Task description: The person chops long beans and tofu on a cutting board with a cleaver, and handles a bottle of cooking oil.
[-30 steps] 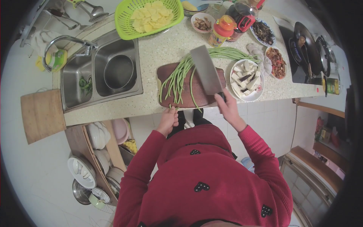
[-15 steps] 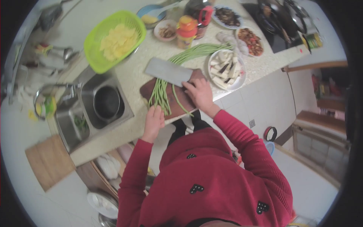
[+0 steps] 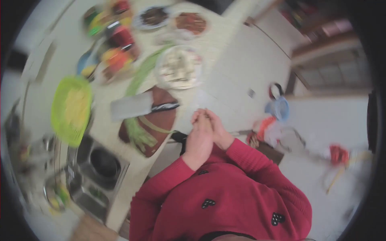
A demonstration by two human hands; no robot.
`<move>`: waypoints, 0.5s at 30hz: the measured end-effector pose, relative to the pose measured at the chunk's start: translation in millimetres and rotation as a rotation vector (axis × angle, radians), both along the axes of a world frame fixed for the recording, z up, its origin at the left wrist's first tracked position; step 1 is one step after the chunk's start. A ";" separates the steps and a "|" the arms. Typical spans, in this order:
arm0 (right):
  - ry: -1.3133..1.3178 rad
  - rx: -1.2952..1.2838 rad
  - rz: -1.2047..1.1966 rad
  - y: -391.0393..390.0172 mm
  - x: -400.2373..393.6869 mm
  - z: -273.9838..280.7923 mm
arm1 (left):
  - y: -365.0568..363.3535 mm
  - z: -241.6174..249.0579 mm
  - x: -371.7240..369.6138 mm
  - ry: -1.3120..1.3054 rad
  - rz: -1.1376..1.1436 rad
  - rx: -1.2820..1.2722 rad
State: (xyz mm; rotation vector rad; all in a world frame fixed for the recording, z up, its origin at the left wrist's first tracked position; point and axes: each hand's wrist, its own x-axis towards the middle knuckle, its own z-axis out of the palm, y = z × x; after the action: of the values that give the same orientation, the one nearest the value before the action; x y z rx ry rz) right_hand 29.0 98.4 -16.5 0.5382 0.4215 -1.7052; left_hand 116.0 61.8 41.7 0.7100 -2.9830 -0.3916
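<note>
My left hand [image 3: 200, 140] and my right hand [image 3: 220, 130] are pressed together in front of my body, just off the counter edge. Their fingers are closed against each other, and anything between them is hidden. To their left, a cleaver [image 3: 132, 106] lies over the brown cutting board [image 3: 163, 124], its dark handle towards me. Cut green beans [image 3: 138, 136] rest on the board beside the blade, and one strand lies apart. More long beans [image 3: 146, 72] stretch up the counter beyond the cleaver. A white bowl of pale, cut pieces [image 3: 179, 67] stands beyond the board.
A green basket of yellow slices [image 3: 76, 106] stands left, above the double sink [image 3: 94, 176]. Blurred jars [image 3: 120, 38] and two plates, one dark-filled [image 3: 152, 17] and one reddish [image 3: 190, 23], are at the back. A blue basin [image 3: 278, 109] is on the floor.
Both hands have left the beans and cleaver and come together in front of me. The view has turned right, showing more floor, and the cleaver handle is now uncovered.
</note>
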 end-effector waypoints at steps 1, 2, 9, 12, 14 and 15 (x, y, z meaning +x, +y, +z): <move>-0.014 0.001 -0.018 11.0 -10.1 -5.6 | 7.3 -3.5 -7.7 0.069 -0.074 0.035; -0.028 0.006 -0.039 25.3 -21.0 -11.2 | 16.4 -7.5 -16.1 0.137 -0.150 0.081; -0.163 0.144 -0.224 95.3 -67.9 -29.0 | 62.3 -50.6 -80.4 0.488 -0.293 0.133; -0.219 0.177 -0.353 135.6 -112.6 -32.7 | 87.4 -51.1 -121.0 0.529 -0.328 0.222; -0.374 0.214 -0.641 172.2 -155.5 -33.1 | 105.2 -45.3 -148.3 0.526 -0.378 0.341; -0.393 0.206 -0.706 202.0 -182.6 -39.9 | 108.7 -43.5 -156.1 0.499 -0.387 0.372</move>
State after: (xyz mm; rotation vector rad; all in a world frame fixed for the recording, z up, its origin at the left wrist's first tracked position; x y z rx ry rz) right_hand -153.6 300.4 -56.3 1.2569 0.1183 -2.1619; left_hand -40.1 170.5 -1.8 0.0160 -2.5665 -0.9939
